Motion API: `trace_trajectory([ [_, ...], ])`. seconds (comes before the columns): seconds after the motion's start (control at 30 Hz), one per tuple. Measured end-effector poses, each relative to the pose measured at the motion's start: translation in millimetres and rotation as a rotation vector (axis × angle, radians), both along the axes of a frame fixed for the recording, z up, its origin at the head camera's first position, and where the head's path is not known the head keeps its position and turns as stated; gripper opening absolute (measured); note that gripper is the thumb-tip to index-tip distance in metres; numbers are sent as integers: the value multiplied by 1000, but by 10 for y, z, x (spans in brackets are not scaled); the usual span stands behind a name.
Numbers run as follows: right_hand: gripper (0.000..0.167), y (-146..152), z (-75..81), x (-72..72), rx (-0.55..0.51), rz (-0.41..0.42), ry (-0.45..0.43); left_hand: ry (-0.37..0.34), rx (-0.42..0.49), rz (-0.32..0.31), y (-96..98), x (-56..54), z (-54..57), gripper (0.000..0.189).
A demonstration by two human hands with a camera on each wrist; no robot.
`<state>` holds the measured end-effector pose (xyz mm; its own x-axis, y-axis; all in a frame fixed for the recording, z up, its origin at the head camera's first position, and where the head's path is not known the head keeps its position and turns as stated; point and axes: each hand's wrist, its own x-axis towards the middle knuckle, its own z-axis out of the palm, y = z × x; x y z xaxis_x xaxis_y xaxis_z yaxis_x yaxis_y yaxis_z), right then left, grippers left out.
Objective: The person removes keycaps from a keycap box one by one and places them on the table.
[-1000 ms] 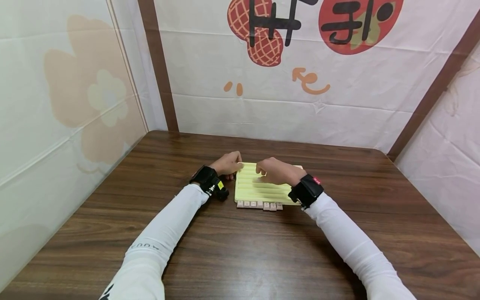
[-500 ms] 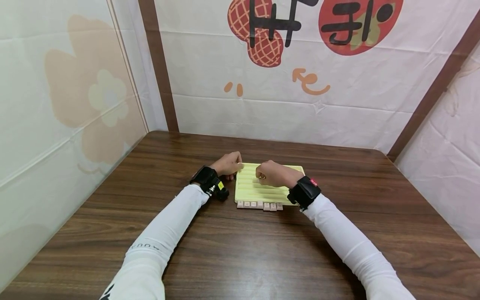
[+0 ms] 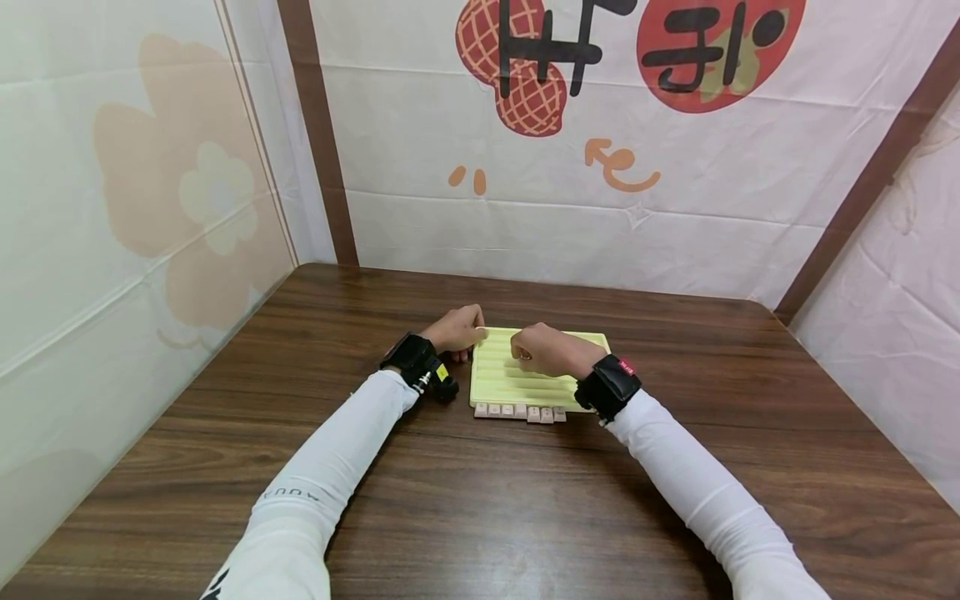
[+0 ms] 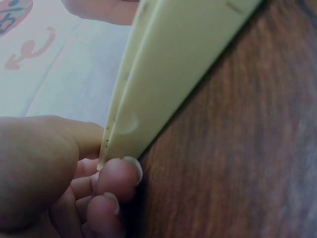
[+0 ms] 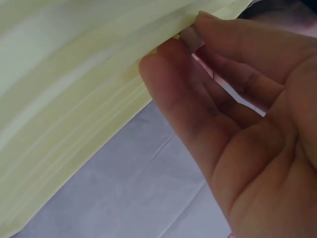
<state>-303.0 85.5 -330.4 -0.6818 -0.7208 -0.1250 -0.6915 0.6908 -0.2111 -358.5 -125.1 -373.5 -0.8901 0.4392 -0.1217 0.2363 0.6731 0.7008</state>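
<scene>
A pale yellow ridged tray (image 3: 491, 385) lies on the table. At its far left corner my left hand (image 3: 457, 328) holds the edge, thumb above and curled fingertips against the side wall (image 4: 163, 84) in the left wrist view. Over the middle of the tray is my right hand (image 3: 553, 349), fingers bent. Its thumb and fingers pinch a small whitish keycap (image 5: 191, 39) against the ridged surface in the right wrist view; most of that keycap is hidden by the fingers. Several pale keycaps (image 3: 507, 411) sit in a row along the tray's near edge.
The brown wood-grain table (image 3: 480, 508) extends around the tray. Behind it hangs a white printed cloth (image 3: 540, 233), with another flowered cloth (image 3: 67, 275) on the left. Both wrists wear black straps, with a small camera (image 3: 444, 387) on the left one.
My right hand has come slightly nearer and lower over the tray, its fingers curling more; it has barely moved in the last half second. The left hand stays at the corner.
</scene>
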Motion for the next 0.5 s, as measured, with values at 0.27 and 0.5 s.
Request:
trace_trajectory([
  [0.27, 25, 0, -3, 19, -2, -9, 10, 7, -4, 0, 2, 18, 4, 15],
  [0.5, 21, -6, 3, 26, -14, -4, 25, 21, -5, -6, -1, 37, 19, 15],
])
